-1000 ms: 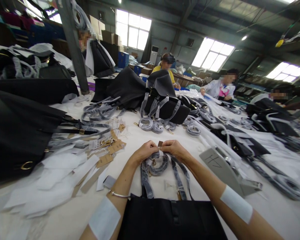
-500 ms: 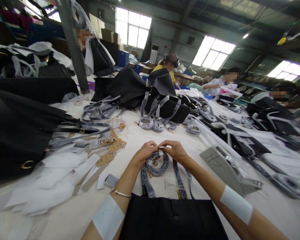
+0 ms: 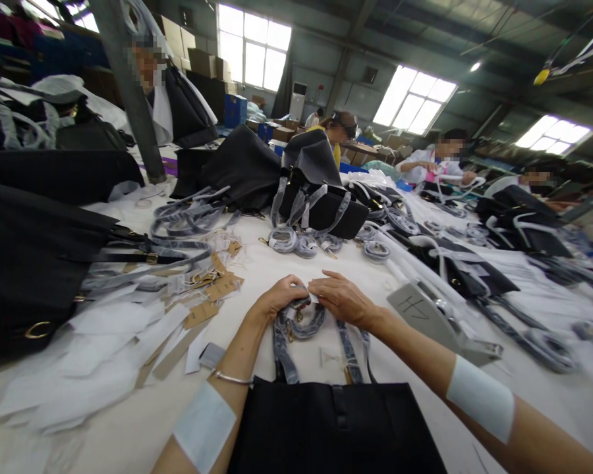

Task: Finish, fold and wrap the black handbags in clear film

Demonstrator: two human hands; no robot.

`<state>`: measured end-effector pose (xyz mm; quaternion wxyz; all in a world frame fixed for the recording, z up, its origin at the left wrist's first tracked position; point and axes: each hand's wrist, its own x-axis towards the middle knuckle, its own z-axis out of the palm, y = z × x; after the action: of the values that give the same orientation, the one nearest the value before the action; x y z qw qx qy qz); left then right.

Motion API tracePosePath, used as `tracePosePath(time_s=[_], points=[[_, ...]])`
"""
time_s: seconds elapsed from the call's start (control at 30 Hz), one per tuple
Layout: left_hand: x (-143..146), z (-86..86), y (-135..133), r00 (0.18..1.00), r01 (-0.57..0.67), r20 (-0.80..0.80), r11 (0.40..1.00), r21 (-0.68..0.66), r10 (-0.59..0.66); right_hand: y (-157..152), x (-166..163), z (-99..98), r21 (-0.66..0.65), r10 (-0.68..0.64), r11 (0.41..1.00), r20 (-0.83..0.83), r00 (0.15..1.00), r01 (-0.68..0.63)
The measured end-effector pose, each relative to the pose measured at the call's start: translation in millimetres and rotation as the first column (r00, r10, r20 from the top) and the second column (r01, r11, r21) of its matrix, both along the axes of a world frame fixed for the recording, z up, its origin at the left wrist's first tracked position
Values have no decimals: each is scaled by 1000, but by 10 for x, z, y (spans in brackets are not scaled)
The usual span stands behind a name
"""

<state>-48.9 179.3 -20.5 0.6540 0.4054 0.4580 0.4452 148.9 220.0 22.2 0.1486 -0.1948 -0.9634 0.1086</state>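
Note:
A black handbag point(image 3: 336, 428) lies on the white table point(image 3: 257, 263) right in front of me, its wrapped grey handles point(image 3: 348, 342) stretched away from me. Over the handles lies a coiled, film-wrapped strap point(image 3: 304, 326) with a gold clasp. My left hand point(image 3: 277, 299) is closed on the top of that coil. My right hand point(image 3: 340, 299) presses onto the same spot from the right, fingers bent and touching the left hand's fingertips.
Brown tags and white paper slips point(image 3: 197, 306) lie to the left, beside a large black bag point(image 3: 34, 263). More black bags point(image 3: 326, 207) and coiled straps point(image 3: 284, 238) sit farther back. A grey metal stand point(image 3: 439, 322) is at right. Other people work at the far side.
Both hands have sunk lower onto the coiled strap, and the right hand's fingers have flattened over it. The view has shifted slightly left and down.

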Motion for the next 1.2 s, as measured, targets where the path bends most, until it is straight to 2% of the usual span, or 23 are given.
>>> tracePosePath(time_s=[0.1,0.17,0.27,0.33,0.4,0.5,0.6,0.63,0.7,0.83,1.03,1.2], points=[[45,-7,8,995,-55,-85,998,11,56,-28,-56,-137,43,-71,996,-49,996,73],[56,-8,27,990,-94,-105,996,2,94,-75,-60,-152,35,-111,993,-63,992,114],[54,0,55,982,-144,-130,989,-34,139,-194,141,-39,21,-209,977,-110,972,212],[50,14,60,980,-154,-132,987,-48,147,-291,475,96,26,-352,931,-193,916,364],[48,28,58,979,-159,-140,986,-50,151,-393,955,242,20,-551,816,-277,787,578],[38,22,76,971,-182,-167,982,-52,171,-560,1796,421,-69,-820,530,-296,490,845],[29,-3,117,973,-175,-163,983,-61,163,-696,2499,481,-298,-975,211,-136,177,931],[27,-8,125,974,-174,-161,983,-65,162,-719,2659,470,-386,-990,143,-59,130,911],[23,-7,128,977,-165,-152,984,-73,152,-723,2857,423,-537,-990,82,54,130,840],[12,10,115,980,-156,-135,984,-87,144,-605,2962,354,-729,-963,62,137,234,682],[0,11,117,978,-166,-143,981,-98,152,-397,3086,443,-815,-916,-30,254,311,579],[-3,20,113,980,-159,-140,982,-98,145,-439,3040,456,-842,-893,-59,285,349,536]])
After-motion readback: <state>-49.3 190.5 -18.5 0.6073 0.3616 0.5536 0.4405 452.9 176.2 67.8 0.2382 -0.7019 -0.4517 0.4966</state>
